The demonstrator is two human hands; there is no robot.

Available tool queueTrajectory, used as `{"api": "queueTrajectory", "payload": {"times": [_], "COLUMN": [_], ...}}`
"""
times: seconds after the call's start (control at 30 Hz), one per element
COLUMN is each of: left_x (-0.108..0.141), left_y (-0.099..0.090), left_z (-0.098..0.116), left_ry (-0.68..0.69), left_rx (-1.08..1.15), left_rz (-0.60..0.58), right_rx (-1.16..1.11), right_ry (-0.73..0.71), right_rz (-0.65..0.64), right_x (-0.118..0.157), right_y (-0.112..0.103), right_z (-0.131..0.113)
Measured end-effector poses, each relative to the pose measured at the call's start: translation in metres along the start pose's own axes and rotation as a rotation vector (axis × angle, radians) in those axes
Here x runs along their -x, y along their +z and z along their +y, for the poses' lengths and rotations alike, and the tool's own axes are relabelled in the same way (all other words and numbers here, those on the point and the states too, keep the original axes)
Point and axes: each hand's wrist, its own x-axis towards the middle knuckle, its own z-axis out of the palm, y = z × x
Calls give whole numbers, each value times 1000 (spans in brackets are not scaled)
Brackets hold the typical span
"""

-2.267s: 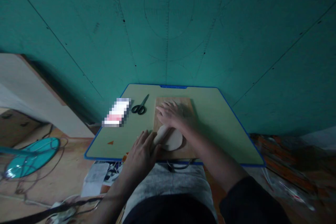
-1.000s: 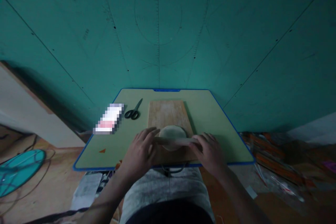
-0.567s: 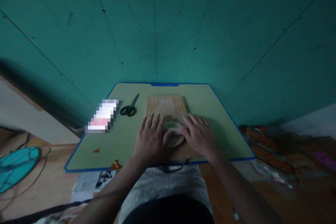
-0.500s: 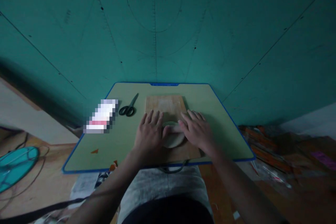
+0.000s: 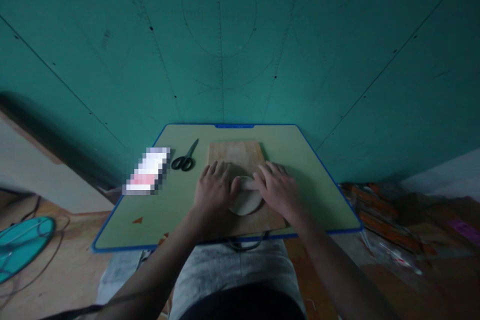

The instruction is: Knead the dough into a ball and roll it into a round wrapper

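A round, flat, pale piece of dough (image 5: 245, 205) lies on a wooden cutting board (image 5: 236, 150). Across its upper part runs a short stretch of a pale rolling pin (image 5: 249, 185), most of which is covered by my hands. My left hand (image 5: 215, 185) bears down on the pin's left side, fingers bent forward over it and thumb near the dough. On the other side my right hand (image 5: 277, 185) rests over the pin in the same way, its fingers bent. How far the pin reaches under both palms is hidden.
The board sits on a small blue-edged table (image 5: 318, 200) against a green wall (image 5: 240, 95). Black-handled scissors (image 5: 185, 156) and a pixelated bright rectangle (image 5: 147, 171) lie left. Orange scraps (image 5: 137, 220) are near the front left. A black handle loop (image 5: 247, 246) hangs at the front edge.
My fingers have bent more over the rolling pin, and the pin has shifted slightly relative to the dough. The whole scene sits a little lower because the camera has tilted.
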Motion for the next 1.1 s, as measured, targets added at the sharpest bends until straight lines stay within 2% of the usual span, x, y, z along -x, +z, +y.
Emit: {"api": "queueTrajectory", "payload": {"times": [0.03,0.1,0.17,0.27,0.37,0.47,0.53,0.6,0.67,0.73,0.83,1.0,1.1], "left_x": [16,48,71,78,55,16,-10,-33,-50,-55,-38,32,57], "left_y": [-4,-10,-14,-16,-13,-5,3,12,18,19,12,-6,-10], "left_z": [3,10,15,17,14,8,2,-4,-8,-10,-6,4,4], "left_ry": [50,57,71,79,60,44,-34,-52,-74,-76,-29,93,134], "left_rx": [17,33,40,39,31,19,-26,-60,-75,-68,-32,65,87], "left_rz": [-7,52,55,38,33,-24,-25,-42,-69,-89,-48,21,26], "right_rx": [-3,-11,-16,-34,-43,-5,25,36,25,21,33,-39,-53], "right_ry": [-57,-134,-190,-216,-193,-132,-82,-28,12,32,4,-154,-173], "right_rz": [16,76,127,112,54,-13,-41,-90,-155,-168,-61,86,117], "right_x": [17,49,75,87,67,27,-2,-28,-47,-51,-28,64,108], "right_y": [-1,-2,-2,-1,-1,2,5,10,13,13,8,0,-1], "right_z": [-3,-6,-7,-3,1,5,9,12,15,15,9,-10,-22]}}
